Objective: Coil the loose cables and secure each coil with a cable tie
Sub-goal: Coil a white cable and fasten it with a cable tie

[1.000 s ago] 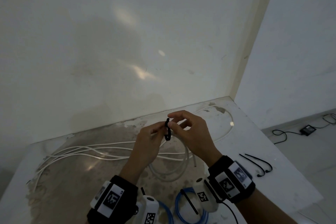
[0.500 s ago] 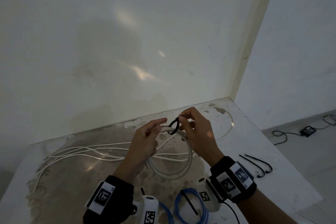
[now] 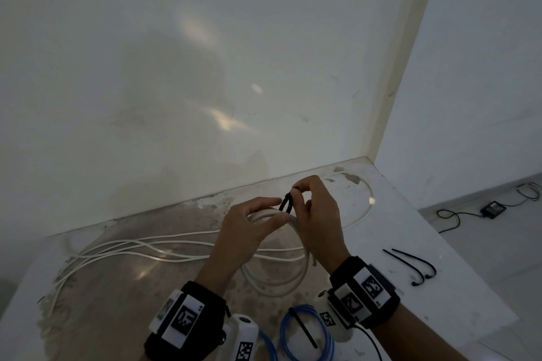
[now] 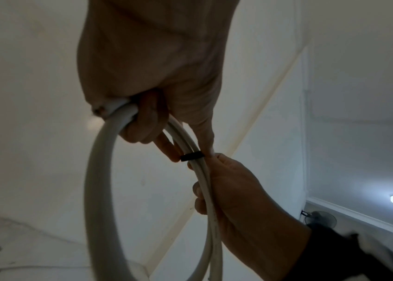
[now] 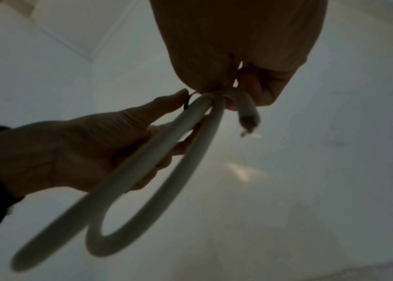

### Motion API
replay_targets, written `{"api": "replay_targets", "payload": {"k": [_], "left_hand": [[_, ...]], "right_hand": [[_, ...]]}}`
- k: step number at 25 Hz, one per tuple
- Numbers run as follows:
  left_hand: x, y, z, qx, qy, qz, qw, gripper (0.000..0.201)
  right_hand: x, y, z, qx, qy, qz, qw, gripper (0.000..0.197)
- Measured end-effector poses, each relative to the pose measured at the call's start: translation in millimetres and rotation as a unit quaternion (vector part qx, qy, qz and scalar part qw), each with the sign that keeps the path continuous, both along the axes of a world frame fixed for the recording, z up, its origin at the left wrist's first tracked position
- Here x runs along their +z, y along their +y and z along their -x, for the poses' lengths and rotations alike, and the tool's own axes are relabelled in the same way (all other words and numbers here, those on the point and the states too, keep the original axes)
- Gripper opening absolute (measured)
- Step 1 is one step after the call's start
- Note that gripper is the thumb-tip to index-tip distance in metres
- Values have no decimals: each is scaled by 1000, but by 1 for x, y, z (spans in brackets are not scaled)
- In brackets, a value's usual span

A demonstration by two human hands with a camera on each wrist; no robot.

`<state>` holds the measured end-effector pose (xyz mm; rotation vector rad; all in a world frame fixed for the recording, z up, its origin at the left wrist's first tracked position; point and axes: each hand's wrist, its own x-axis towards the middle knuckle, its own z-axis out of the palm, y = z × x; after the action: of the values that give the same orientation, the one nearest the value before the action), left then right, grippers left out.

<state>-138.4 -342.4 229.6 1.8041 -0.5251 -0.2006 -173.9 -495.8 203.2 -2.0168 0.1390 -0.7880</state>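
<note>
My left hand (image 3: 277, 209) grips the raised top of a white cable coil (image 3: 278, 275), whose lower part hangs down to the table (image 3: 440, 243). A black cable tie (image 3: 286, 202) loops round the coil's strands between my hands. My right hand (image 3: 296, 193) pinches the tie's top with thumb and forefinger. In the left wrist view the tie (image 4: 190, 156) bands the strands, and my right hand's (image 4: 214, 157) lower fingers curl round the coil (image 4: 99, 190). In the right wrist view the coil (image 5: 142, 171) hangs below, its cut end (image 5: 248, 117) sticking out.
The white cable's loose length (image 3: 132, 246) trails left across the stained tabletop and loops to the back right corner. A blue coil (image 3: 325, 340) with a black tie (image 3: 302, 328) lies by my wrists. Two spare black ties (image 3: 410, 267) lie at right. A black adapter (image 3: 492, 208) sits on the floor.
Both hands pinched the tie a second ago. My left hand has since shifted onto the coil's top; my right hand moved slightly right and the tie's loop looks narrower.
</note>
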Motion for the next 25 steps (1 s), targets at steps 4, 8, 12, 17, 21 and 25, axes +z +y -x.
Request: {"api": "replay_targets", "payload": {"k": [4, 8, 12, 17, 21, 25], "left_hand": [[-10, -1, -5, 5, 18, 6, 1000, 35], [-5, -2, 0, -14, 31, 45, 998, 17], [-9, -1, 1, -24, 34, 61, 997, 16], [-14, 4, 1, -20, 33, 82, 996, 18], [-15, 2, 2, -26, 30, 78, 996, 18], [-20, 0, 2, -14, 19, 59, 998, 13]], "right_hand": [[0, -2, -2, -5, -30, -58, 998, 5], [-2, -6, -4, -13, -47, -64, 997, 4], [-4, -5, -4, 13, -18, -131, 991, 4], [1, -7, 1, 96, 52, -216, 970, 12], [2, -3, 1, 90, 28, -186, 978, 19], [-2, 1, 1, 37, 8, -178, 983, 14]]}}
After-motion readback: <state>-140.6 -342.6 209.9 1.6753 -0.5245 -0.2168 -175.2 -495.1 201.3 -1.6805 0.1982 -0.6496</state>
